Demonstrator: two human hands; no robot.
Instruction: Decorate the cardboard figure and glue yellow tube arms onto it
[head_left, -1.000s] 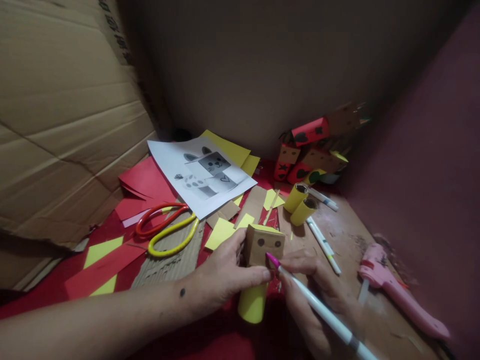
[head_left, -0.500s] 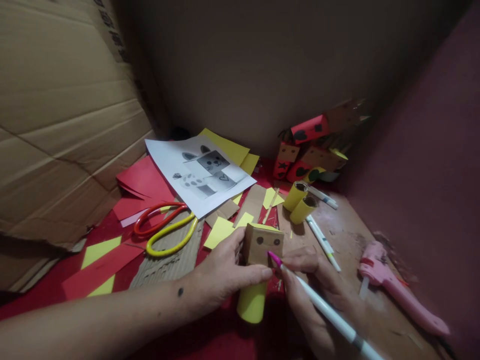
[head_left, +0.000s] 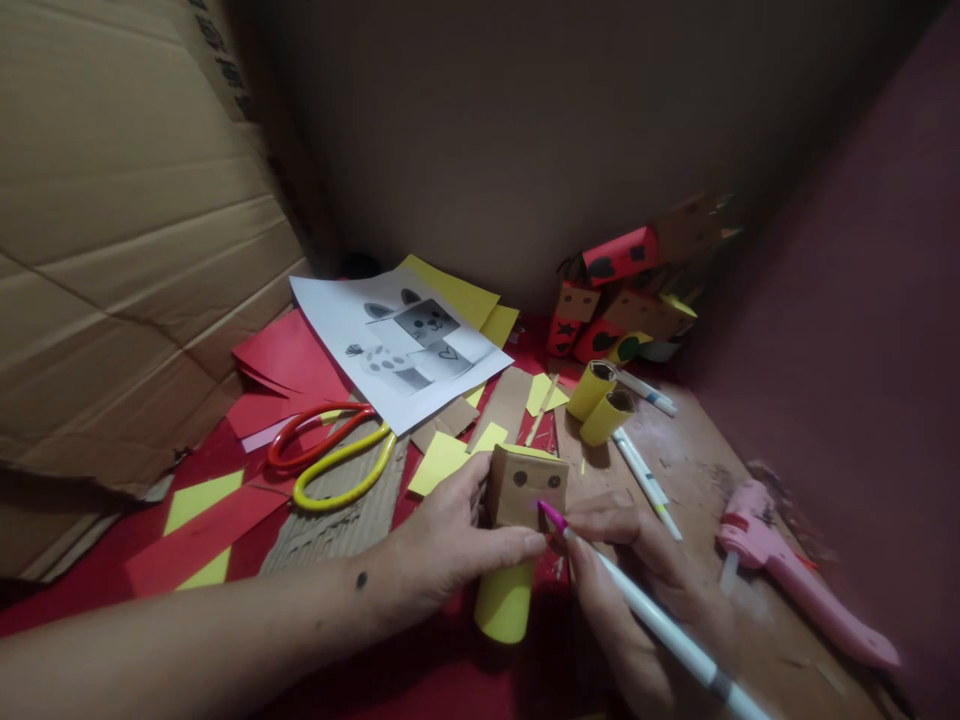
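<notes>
My left hand [head_left: 465,540] is closed around a paper figure [head_left: 528,490], with its thumb across the front. The figure has a brown cardboard box head with two dark dots for eyes, above a yellow paper tube body [head_left: 505,605]. My right hand [head_left: 637,570] pinches a white felt-tip pen [head_left: 656,622] near its magenta tip. That tip is at the figure's face, below the eyes, beside a faint pink mark. The right hand's lower fingers are partly hidden by the pen and shadow.
Left of my hands lie scissors [head_left: 341,455] and a printed sheet [head_left: 420,350] over coloured paper. Two yellow tubes [head_left: 600,405], more pens [head_left: 643,475] and a pink glue gun [head_left: 802,575] are to the right. Several finished-looking figures [head_left: 622,290] are piled behind. Cardboard [head_left: 112,230] stands at left.
A small pink mark now shows on the figure's face. The pen tip has shifted very slightly right; my left hand keeps its hold.
</notes>
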